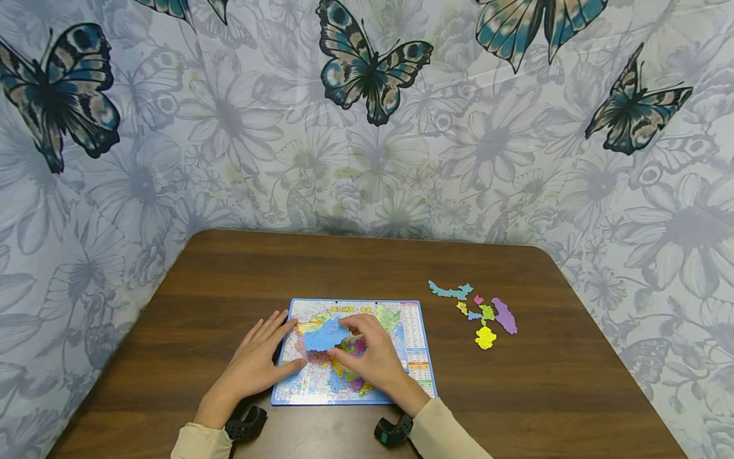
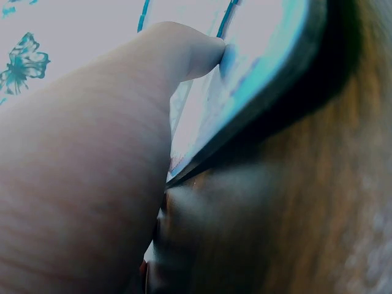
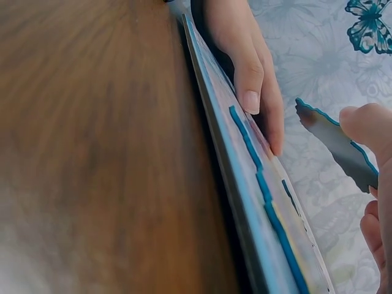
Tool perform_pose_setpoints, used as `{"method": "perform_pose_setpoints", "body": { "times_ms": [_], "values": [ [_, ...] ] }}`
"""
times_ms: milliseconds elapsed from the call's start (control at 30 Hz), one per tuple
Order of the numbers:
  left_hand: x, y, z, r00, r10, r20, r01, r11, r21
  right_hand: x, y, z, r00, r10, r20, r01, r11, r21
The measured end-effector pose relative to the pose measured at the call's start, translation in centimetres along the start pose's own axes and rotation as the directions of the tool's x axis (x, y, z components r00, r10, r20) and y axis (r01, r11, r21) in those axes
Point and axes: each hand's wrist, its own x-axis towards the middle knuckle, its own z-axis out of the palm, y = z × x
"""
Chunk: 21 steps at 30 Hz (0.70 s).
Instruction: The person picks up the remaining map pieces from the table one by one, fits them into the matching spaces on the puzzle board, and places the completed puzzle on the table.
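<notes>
A map puzzle board [image 1: 413, 396] with a blue rim lies flat, showing a coloured map of China with a printed column along its right side. Above the map's left half, my right hand [image 1: 375, 360] pinches a blue puzzle piece [image 1: 325, 336] between thumb and fingers. In the right wrist view that puzzle piece [image 3: 334, 144] is tilted and lifted off the board [image 3: 245, 202]. My left hand [image 1: 258, 357] rests at the board's left edge with fingers extended; its thumb [image 2: 199, 52] touches the board's surface in the left wrist view.
Right of the board lie several loose pieces, including a purple piece [image 1: 504, 316], a yellow piece [image 1: 485, 338] and a long light-blue piece [image 1: 450, 291]. All sit on a brown wooden table [image 1: 229, 268]. Behind it hangs a butterfly-patterned cloth [image 1: 367, 159].
</notes>
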Motion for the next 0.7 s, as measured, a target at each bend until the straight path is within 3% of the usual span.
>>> {"method": "perform_pose_setpoints", "body": {
  "times_ms": [700],
  "values": [
    [0.05,0.21,-0.13,1.000,-0.017,0.008,0.017,1.000,0.001,-0.22,0.28,0.29,0.998,0.015,0.055,-0.013,0.999,-0.033]
  ]
}}
